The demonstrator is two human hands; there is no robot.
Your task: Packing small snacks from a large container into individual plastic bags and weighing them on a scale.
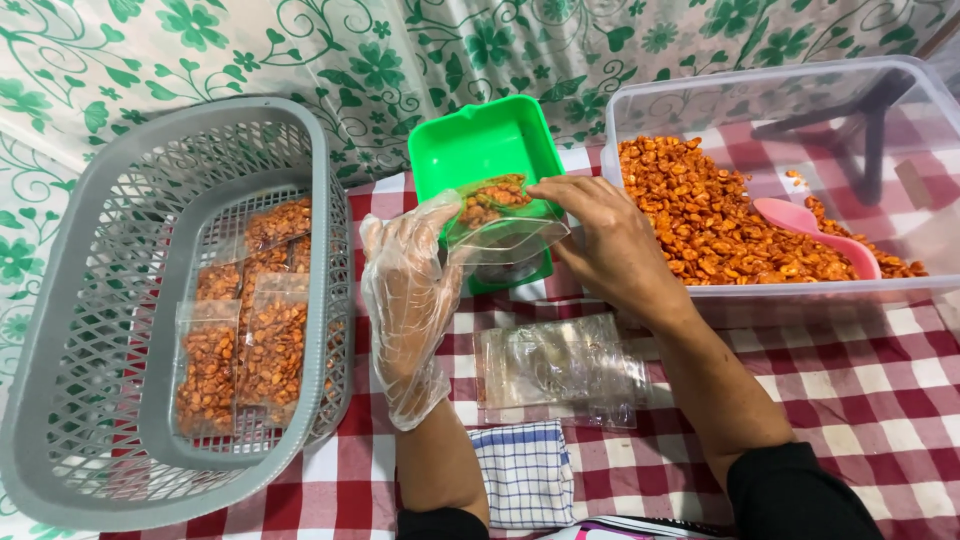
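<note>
Looking down from head height, the view takes in a desk (880, 400) covered with a red and white checked cloth. Nearest the viewer, at the bottom edge, lies a folded blue and white checked towel (527, 472), between the person's two forearms, both in dark sleeves. Just beyond the towel rests a small stack of empty clear plastic bags (560, 365), flat on the cloth.

Above the stack, both hands meet on one small clear bag (497, 222) holding a little of an orange snack. The left hand (408, 300), in a loose, see-through disposable glove, has its fingers closed on the bag's left side. The right hand (612, 245), bare, pinches the bag's upper right edge between thumb and fingers. The bag is held up in front of a bright green rectangular tub (480, 140), which stands tilted behind it.

To the left sits a grey plastic lattice basket (90, 400) with filled, sealed packets of the same orange snack (240, 340) lying flat in its bottom. To the right stands a large clear plastic box (930, 110) with a heap of loose orange snack pieces (700, 210) along its near left side, and a pink scoop (815, 230) resting on the heap.

Farthest back hangs a white sheet printed with green flowers and curling vines (380, 60).
</note>
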